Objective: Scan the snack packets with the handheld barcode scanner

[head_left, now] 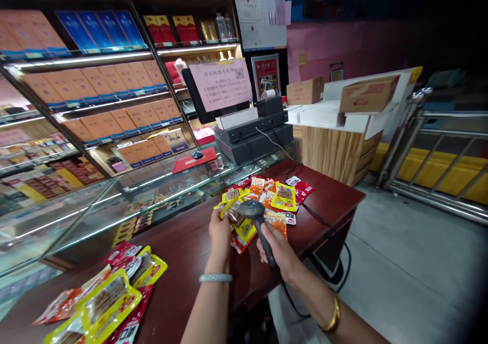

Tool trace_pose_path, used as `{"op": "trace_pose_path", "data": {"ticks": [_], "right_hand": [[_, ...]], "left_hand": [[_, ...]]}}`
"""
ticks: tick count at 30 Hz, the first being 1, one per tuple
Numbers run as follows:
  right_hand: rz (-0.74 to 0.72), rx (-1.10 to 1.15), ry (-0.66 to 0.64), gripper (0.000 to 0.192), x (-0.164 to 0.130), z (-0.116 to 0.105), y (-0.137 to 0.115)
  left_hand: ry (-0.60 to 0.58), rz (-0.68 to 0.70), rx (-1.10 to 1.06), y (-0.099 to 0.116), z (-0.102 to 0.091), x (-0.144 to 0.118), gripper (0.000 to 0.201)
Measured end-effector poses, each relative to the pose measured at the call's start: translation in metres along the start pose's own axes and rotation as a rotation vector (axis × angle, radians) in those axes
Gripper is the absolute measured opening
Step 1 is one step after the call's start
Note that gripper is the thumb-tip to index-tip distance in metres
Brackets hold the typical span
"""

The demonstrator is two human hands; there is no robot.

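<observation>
On the dark red counter, the right hand grips a barcode scanner; the left hand pinches a yellow snack packet beside the far pile. Lit shelves stand left.

1. I count two hands: my left hand and my right hand.
2. One black handheld barcode scanner, gripped by my right hand.
3. Two heaps of foil snack packets on the dark red worktop: a far heap and a near heap; single packets overlap too much to count.
4. Two brown cardboard boxes.
5. One black till with screen.
6. Two bracelets: one pale bangle, one gold bangle.
</observation>
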State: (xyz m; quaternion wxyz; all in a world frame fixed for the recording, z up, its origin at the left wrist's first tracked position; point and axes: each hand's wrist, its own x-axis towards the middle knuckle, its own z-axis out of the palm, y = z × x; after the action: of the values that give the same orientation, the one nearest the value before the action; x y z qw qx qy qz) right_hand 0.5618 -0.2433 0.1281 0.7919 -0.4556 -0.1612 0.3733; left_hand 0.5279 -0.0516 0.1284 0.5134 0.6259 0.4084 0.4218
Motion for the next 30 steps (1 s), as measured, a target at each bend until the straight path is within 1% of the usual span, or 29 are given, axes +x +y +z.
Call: {"op": "trace_pose_path", "data": {"ticks": [5,7,9,14,18,21,27,30], "right_hand": [[0.001,-0.023,-0.063,0.061,0.001,0.016,0.010],[0.024,-0.017,-0.089,0.064,0.001,0.026,0.013],[0.038,-0.019,-0.134,0.064,0.000,0.040,0.016],[0.022,-0.074,-0.285,0.064,-0.005,0.079,0.027],[0.033,-0.132,-0.374,0.066,-0.010,0.106,0.041],[0.065,-0.165,-0.403,0.067,-0.013,0.121,0.053],[0.137,-0.189,-0.437,0.072,-0.013,0.144,0.077],[0.156,-0.220,-0.454,0.074,-0.012,0.155,0.088]], "left_hand": [[0.002,-0.217,-0.357,0.003,-0.024,-0.009,0.024],[0.011,-0.231,-0.481,0.004,-0.038,-0.013,0.027],[0.046,-0.202,-0.551,0.004,-0.053,-0.015,0.030],[0.183,-0.137,-0.598,-0.002,-0.095,-0.017,0.038],[0.258,-0.111,-0.630,-0.004,-0.125,-0.019,0.039],[0.317,-0.106,-0.635,-0.005,-0.144,-0.021,0.037],[0.358,-0.102,-0.664,-0.014,-0.179,-0.023,0.041],[0.430,-0.098,-0.680,-0.018,-0.200,-0.023,0.035]]}}
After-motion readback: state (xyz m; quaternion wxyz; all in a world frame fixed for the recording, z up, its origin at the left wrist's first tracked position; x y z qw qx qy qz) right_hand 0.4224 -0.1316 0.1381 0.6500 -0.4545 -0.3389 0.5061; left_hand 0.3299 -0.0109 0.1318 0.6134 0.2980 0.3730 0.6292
